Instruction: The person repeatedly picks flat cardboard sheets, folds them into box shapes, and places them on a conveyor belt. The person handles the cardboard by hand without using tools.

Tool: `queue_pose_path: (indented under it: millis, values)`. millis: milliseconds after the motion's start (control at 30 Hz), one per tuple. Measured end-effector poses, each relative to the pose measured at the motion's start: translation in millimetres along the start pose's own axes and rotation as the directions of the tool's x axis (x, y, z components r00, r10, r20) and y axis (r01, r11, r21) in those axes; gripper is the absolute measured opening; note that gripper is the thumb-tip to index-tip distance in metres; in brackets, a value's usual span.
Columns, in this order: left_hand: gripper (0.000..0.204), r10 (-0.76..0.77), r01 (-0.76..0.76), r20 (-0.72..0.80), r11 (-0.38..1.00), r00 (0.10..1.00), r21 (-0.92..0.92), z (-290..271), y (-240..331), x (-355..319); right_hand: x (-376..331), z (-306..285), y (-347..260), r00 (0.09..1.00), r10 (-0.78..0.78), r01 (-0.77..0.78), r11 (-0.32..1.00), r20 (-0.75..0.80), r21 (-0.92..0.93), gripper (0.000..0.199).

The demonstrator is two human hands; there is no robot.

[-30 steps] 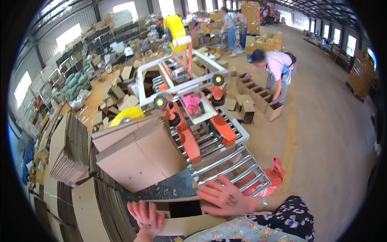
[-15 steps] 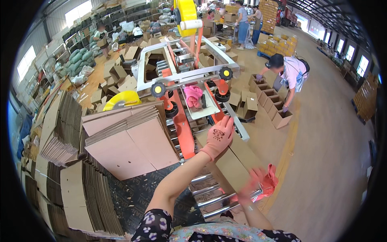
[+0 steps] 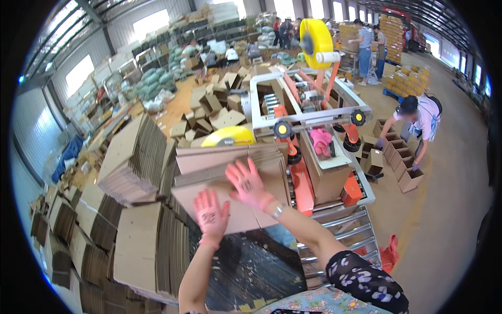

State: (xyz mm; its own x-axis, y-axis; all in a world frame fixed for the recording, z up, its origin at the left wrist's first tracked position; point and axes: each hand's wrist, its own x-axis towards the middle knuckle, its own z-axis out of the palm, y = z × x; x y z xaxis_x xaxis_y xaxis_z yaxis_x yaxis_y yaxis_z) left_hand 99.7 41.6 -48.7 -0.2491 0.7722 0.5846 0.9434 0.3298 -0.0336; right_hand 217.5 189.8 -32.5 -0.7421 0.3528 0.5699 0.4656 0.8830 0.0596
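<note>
Both of my hands wear pink gloves and are over a stack of flat folded cardboard boxes (image 3: 238,210). My left hand (image 3: 211,215) has its fingers spread at the front sheet's near left part. Farther right and higher, my right hand (image 3: 248,184) is also spread, its fingertips by the stack's top edge. Neither hand grips anything; whether the palms press on the cardboard I cannot tell. To the right stands an upright carton (image 3: 327,180) in the taping machine (image 3: 314,123), between its orange side rails.
Metal rollers (image 3: 355,233) lead into the machine, with a red cloth (image 3: 388,254) hanging beside them. More flattened cardboard (image 3: 137,246) stands at the left. A pink cloth (image 3: 321,141) lies in the machine's white tray. Ahead right, a co-worker (image 3: 421,120) bends over open boxes (image 3: 410,178).
My hands have left the carton on the rollers and moved left to the flat cardboard stack. The carton is now farther forward, inside the machine. My view has turned left.
</note>
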Motion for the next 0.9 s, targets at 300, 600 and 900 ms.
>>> queue_pose_path:
  millis: [300, 600, 900]
  values:
    - [0.05, -0.037, -0.072, 0.489, 0.977, 0.872, 0.202, -58.5, -87.9, 50.2, -106.9, -114.9, -42.2, 0.939, -0.19, 0.344, 0.527, -0.286, 0.777, 0.015]
    - [0.028, 0.654, -0.625, 0.119, 0.752, 0.747, -0.209, -152.7, 68.6, -102.1, -155.0, -208.8, -56.5, 0.4, -0.697, -0.824, 0.012, 0.595, 0.567, 0.033]
    - [0.066, 0.747, -0.464, 0.22, 0.585, 0.627, -0.665, -223.3, 33.7, -92.0, -201.1, -173.5, -73.0, 0.957, -0.169, 0.239, 0.921, -0.236, 0.309, 0.027]
